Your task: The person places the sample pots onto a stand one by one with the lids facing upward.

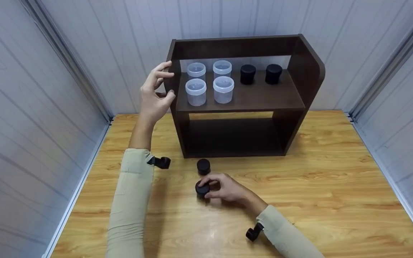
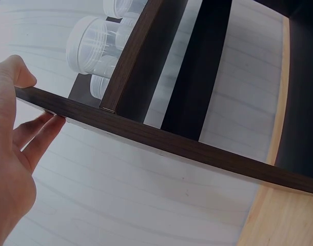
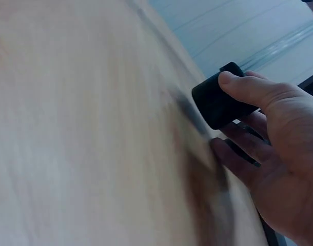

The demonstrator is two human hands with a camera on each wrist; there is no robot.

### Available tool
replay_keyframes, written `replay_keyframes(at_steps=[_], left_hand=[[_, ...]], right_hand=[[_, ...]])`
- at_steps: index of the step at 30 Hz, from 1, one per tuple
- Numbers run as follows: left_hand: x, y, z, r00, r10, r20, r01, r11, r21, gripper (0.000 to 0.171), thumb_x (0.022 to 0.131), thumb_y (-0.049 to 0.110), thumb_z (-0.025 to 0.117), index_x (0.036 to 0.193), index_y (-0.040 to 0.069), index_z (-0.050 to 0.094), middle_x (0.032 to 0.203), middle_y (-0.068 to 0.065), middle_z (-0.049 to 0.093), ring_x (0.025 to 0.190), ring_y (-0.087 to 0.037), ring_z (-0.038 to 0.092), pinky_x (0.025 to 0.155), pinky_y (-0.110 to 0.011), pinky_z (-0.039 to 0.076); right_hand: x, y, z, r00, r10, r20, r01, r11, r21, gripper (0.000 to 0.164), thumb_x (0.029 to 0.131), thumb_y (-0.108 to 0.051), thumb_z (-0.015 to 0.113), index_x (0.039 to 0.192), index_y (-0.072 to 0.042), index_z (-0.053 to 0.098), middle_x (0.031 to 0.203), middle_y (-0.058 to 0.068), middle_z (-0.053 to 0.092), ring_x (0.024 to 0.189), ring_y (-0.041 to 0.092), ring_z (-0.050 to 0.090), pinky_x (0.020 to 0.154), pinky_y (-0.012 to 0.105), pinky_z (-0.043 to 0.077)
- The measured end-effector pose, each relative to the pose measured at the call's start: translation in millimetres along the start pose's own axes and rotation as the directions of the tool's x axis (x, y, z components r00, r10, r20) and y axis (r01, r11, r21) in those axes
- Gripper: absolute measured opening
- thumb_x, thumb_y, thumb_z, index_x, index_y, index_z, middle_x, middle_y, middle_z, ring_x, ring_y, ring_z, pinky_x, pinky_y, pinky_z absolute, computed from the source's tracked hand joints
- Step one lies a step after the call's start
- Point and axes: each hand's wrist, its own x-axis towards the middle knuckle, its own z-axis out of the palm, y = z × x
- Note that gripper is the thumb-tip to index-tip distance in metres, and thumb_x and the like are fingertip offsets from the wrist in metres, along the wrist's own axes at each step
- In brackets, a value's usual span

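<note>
In the head view my left hand (image 1: 156,93) holds the left side panel of a dark brown two-tier shelf (image 1: 242,109), the thumb on one face and fingers on the other; the left wrist view shows the panel (image 2: 141,128) between them. On the wooden surface before the shelf, my right hand (image 1: 226,188) pinches a small black jar (image 1: 202,190) between thumb and fingers, the same jar (image 3: 218,102) seen in the right wrist view. Just behind it stands another black jar (image 1: 203,166). Whether the pinched jar touches the surface I cannot tell.
Several clear jars with pale lids, one at front (image 1: 223,91), stand on the shelf's upper tier at the left. Two black jars, one at far right (image 1: 273,74), stand beside them. Pale panel walls (image 1: 48,107) enclose the wooden surface (image 1: 335,179).
</note>
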Motion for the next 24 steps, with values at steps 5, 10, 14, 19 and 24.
replay_keyframes(at_steps=[5,10,14,19,24], left_hand=[[-0.8,0.8,-0.4,1.0,-0.002,-0.01,0.002,1.0,0.001,0.039,0.089,-0.011,0.063,0.128,-0.006,0.069,0.163,-0.016,0.064,0.154,-0.021,0.06,0.096,-0.023,0.066],[-0.4,0.2,0.7,1.0,0.0,-0.007,0.0,1.0,-0.012,0.04,0.088,-0.012,0.063,0.127,-0.006,0.069,0.163,-0.018,0.064,0.155,-0.024,0.06,0.084,-0.02,0.067],[-0.8,-0.3,1.3,1.0,-0.002,-0.012,0.002,1.0,-0.019,0.04,0.088,-0.012,0.063,0.127,-0.006,0.069,0.163,-0.017,0.064,0.155,-0.023,0.06,0.084,-0.019,0.067],[-1.3,-0.6,0.7,1.0,-0.004,-0.01,0.003,1.0,-0.017,0.039,0.089,-0.012,0.063,0.127,-0.006,0.069,0.163,-0.017,0.064,0.153,-0.023,0.061,0.083,-0.019,0.067],[-0.7,-0.8,0.4,1.0,0.007,-0.01,-0.007,1.0,-0.01,0.039,0.089,-0.011,0.063,0.127,-0.006,0.069,0.163,-0.017,0.065,0.153,-0.023,0.061,0.095,-0.025,0.067]], right_hand=[[-2.7,-11.0,-7.3,0.998,0.062,0.033,-0.063,0.997,0.043,0.034,0.098,-0.001,0.082,0.131,0.002,0.076,0.145,0.026,0.071,0.121,0.008,0.069,0.102,0.024,0.061],[-5.7,-20.5,-16.8,1.0,0.017,0.023,-0.018,0.999,0.04,0.036,0.097,-0.002,0.085,0.131,0.003,0.076,0.145,0.027,0.072,0.123,0.003,0.066,0.099,0.025,0.064],[-8.4,-28.1,-24.8,0.999,-0.032,0.005,0.032,0.998,0.05,0.036,0.096,-0.003,0.085,0.131,0.005,0.075,0.143,0.031,0.073,0.124,0.001,0.067,0.097,0.025,0.066],[-12.3,-36.1,-35.4,0.998,-0.065,-0.02,0.066,0.998,0.022,0.035,0.097,-0.004,0.085,0.13,0.004,0.076,0.142,0.031,0.072,0.126,0.0,0.066,0.094,0.024,0.067],[-16.1,-42.3,-47.5,0.995,-0.074,-0.064,0.074,0.997,0.002,0.035,0.098,-0.003,0.084,0.131,0.005,0.076,0.142,0.032,0.07,0.127,-0.001,0.066,0.095,0.027,0.067]])
